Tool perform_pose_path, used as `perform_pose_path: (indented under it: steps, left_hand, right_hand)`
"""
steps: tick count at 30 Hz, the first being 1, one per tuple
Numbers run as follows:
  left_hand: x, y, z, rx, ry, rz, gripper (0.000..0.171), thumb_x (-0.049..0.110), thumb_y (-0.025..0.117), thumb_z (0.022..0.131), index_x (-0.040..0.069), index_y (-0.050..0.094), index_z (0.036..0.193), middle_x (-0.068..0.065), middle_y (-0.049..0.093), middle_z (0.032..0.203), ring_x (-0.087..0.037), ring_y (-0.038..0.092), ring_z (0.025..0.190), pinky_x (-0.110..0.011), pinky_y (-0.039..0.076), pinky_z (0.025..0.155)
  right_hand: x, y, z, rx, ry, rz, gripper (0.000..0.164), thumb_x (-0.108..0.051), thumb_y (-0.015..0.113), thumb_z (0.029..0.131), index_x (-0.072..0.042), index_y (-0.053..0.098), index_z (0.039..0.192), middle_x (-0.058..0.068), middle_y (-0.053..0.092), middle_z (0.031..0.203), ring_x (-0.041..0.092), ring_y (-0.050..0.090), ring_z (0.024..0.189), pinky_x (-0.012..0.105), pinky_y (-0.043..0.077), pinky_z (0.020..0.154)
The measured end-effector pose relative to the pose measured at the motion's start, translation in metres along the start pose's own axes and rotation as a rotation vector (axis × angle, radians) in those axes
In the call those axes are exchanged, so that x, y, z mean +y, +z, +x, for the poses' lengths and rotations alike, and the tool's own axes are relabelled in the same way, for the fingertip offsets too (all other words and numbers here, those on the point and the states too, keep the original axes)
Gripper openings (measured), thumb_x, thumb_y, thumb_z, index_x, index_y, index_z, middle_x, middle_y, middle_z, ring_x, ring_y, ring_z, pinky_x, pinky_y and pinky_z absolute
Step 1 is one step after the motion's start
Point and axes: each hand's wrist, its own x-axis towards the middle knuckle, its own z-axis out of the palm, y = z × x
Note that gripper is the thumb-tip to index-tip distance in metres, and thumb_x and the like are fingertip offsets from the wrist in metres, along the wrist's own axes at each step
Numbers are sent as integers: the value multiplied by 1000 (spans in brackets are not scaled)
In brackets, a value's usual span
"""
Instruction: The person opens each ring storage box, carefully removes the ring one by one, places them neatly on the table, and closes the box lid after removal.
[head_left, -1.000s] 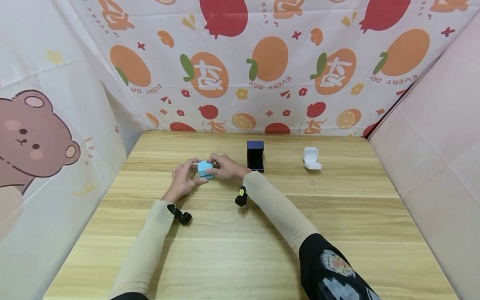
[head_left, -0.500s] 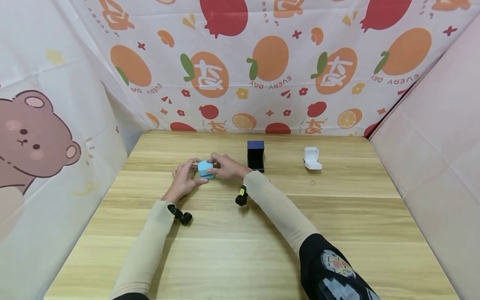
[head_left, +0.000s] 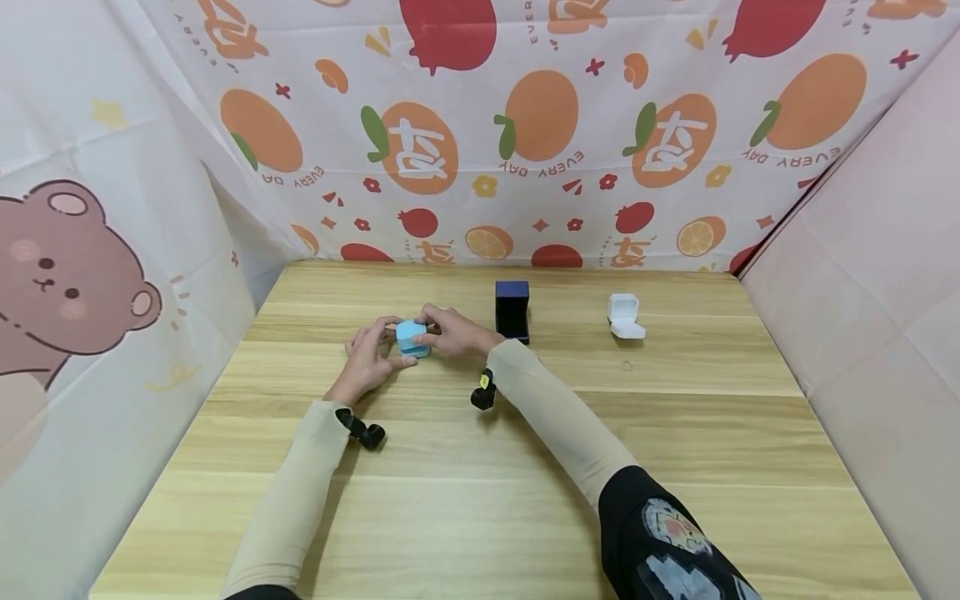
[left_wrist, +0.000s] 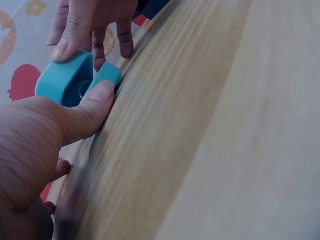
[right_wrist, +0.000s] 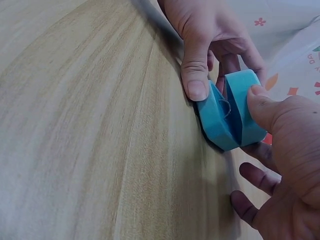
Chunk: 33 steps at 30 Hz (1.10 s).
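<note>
A light blue ring box [head_left: 410, 335] is between both hands at the left of the table. It stands partly open, and a thin ring [right_wrist: 226, 107] shows inside between lid and base. My left hand [head_left: 365, 362] holds the base, its thumb [left_wrist: 100, 95] on the base's edge and its fingers reaching round behind. My right hand [head_left: 456, 332] grips the lid from the right, its thumb [right_wrist: 265, 106] on the lid's outer face. The other right fingertips are partly hidden behind the lid.
A dark blue ring box [head_left: 512, 310] stands open just behind the right wrist. Farther right is a white ring box [head_left: 624, 317], also open, with a small ring [head_left: 627, 366] lying on the wooden table [head_left: 480, 517] before it. Printed cloths hang behind and at the sides.
</note>
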Motion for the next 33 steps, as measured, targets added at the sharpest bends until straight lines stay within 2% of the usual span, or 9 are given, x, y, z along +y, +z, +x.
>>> perform_pose_path:
  steps: [12, 19, 25, 33]
  left_hand:
    - [-1, -1, 1, -2, -6, 8, 71, 25, 85, 83, 15, 48, 143, -22, 66, 133, -38, 43, 124, -61, 12, 106]
    - [-3, 0, 0, 5, -5, 18, 71, 26, 85, 83, 16, 49, 142, -22, 67, 133, -37, 43, 122, -58, 14, 101]
    - [-2, 0, 0, 2, -7, 16, 71, 25, 85, 83, 16, 48, 143, -22, 66, 133, -37, 43, 124, -58, 14, 102]
    - [-1, -1, 1, -4, -19, 14, 71, 25, 85, 83, 16, 48, 143, -22, 66, 134, -38, 42, 125, -59, 12, 105]
  right_hand:
    - [-2, 0, 1, 7, 18, -2, 29, -34, 55, 104, -15, 52, 126, 4, 62, 140, 13, 59, 123, 33, 48, 109]
    - [-2, 0, 2, 1, 12, -9, 28, -34, 56, 104, -16, 53, 126, 4, 64, 139, 13, 60, 120, 32, 49, 106]
    - [-1, 1, 3, 5, 3, 18, 27, -32, 56, 104, -14, 53, 124, 3, 65, 135, 11, 62, 115, 28, 50, 103]
    - [0, 1, 4, -5, 2, 42, 27, -31, 54, 105, -13, 52, 126, 5, 64, 137, 12, 62, 117, 29, 50, 103]
